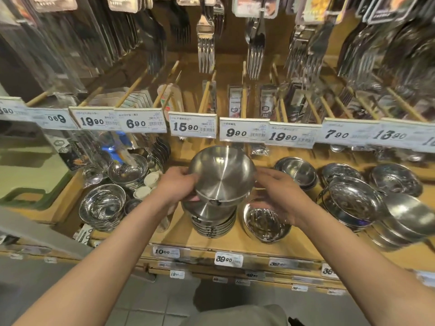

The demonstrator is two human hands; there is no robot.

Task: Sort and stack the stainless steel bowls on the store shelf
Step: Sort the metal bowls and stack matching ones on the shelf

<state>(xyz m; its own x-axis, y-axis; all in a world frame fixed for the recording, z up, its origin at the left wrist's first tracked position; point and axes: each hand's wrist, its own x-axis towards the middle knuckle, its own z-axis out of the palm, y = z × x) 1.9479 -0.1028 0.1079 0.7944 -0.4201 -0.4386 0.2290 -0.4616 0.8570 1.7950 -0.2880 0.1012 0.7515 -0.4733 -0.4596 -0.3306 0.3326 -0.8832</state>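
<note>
While packaged forks (206,49) are hung in rows from pegs above, a wooden store shelf (240,242) is seen below them, edged front and back with white price tags (192,126), and a grey tiled floor is glimpsed beneath it. At the middle of the shelf a brushed steel bowl (222,175) is held upside down, base tipped toward the camera, rim toward the back of the shelf. It is gripped at its two sides: the fingers of the left hand (177,184) are curled round its left edge, and the right hand (279,191) is curled round the right edge, though those fingertips are partly hidden behind the bowl. The bowl is sat directly on top of a stack of inverted bowls (213,221), and whether it is fully seated cannot be told. Just right of the stack, a single shiny bowl (264,223) is stood upright, mouth up. More polished bowls (102,205) are nested at the left, beside small white cups (147,184), and further stacks of dishes (353,203) are crowded along the right, some leaning.
</note>
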